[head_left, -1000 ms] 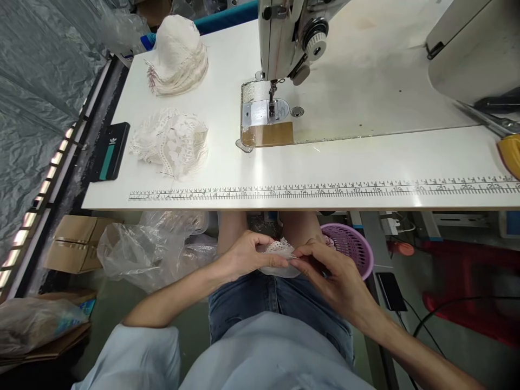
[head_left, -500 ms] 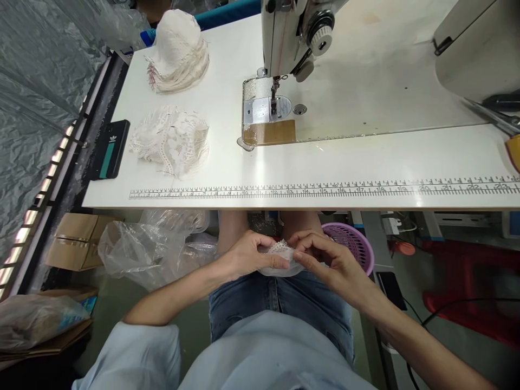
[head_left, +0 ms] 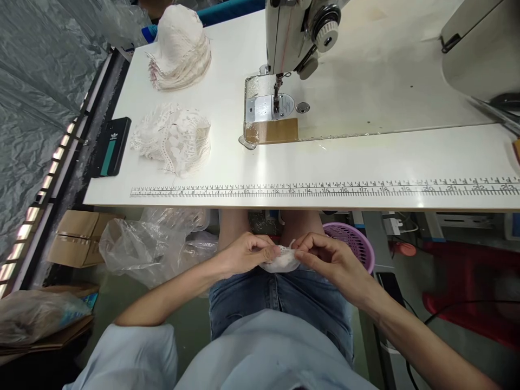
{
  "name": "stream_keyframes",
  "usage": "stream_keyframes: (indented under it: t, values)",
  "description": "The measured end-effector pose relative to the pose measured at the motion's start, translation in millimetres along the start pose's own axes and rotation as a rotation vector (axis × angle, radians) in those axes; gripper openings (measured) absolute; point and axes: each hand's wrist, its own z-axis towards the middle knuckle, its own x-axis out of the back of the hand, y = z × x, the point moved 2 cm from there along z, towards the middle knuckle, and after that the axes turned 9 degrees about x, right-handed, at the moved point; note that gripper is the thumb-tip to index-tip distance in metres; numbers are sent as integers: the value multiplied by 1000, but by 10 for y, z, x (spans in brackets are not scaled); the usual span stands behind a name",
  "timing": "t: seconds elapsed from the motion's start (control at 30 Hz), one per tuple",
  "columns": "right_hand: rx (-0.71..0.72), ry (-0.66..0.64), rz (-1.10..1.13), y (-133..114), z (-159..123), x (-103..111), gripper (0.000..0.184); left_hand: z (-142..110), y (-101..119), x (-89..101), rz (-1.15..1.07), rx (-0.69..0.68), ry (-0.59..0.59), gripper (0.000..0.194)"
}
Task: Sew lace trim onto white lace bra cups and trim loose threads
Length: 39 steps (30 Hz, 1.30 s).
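Over my lap, in front of the table edge, I hold a small white lace piece (head_left: pixel 283 261) with a sheer, rounded lower part. My left hand (head_left: pixel 249 253) pinches its left side between thumb and fingers. On the right side, the thumb and fingertips of my right hand (head_left: pixel 320 253) are closed on its upper edge. Part of the lace is hidden behind my fingers. On the table lie a loose pile of lace pieces (head_left: pixel 173 140) and, behind it, a stack of cream cup-shaped pieces (head_left: pixel 181 49).
A sewing machine (head_left: pixel 284 43) stands on the table, its needle area above a metal plate. A printed ruler (head_left: pixel 325 189) runs along the front edge. A dark phone (head_left: pixel 111 147) lies at left, scissors (head_left: pixel 493 111) at right. Below are a purple basket (head_left: pixel 368 246), plastic bags (head_left: pixel 150 246) and a cardboard box (head_left: pixel 79 238).
My left thumb has shifted up onto the lace edge, covering more of it. The fingertips of both hands are drawn in along the top edge. The view has shifted slightly.
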Motion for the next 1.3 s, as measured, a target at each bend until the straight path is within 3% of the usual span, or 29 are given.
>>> stream_keyframes:
  t: [0.07, 0.37, 0.67, 0.87, 1.07, 1.3]
  values:
    - [-5, 5, 3, 1, 3, -2, 21, -17, -19, 27, 3, 6, -28, 49]
    - [-37, 7, -15, -17, 3, -21, 24, -44, -94, 87, 200, -22, 30, 19]
    - [-27, -7, -11, -22, -13, -66, 25, -51, -16, 85, 128, 5, -81, 19]
    - [-38, -31, -38, -20, -23, -68, 24, -29, 79, -13, 177, -19, -45, 24]
    - [-4, -22, -33, 0, -11, -68, 27, 19, 16, -44, 102, -51, 23, 27]
    - [-37, -70, 36, -9, -19, -40, 25, 33, -7, -12, -58, 73, -49, 25]
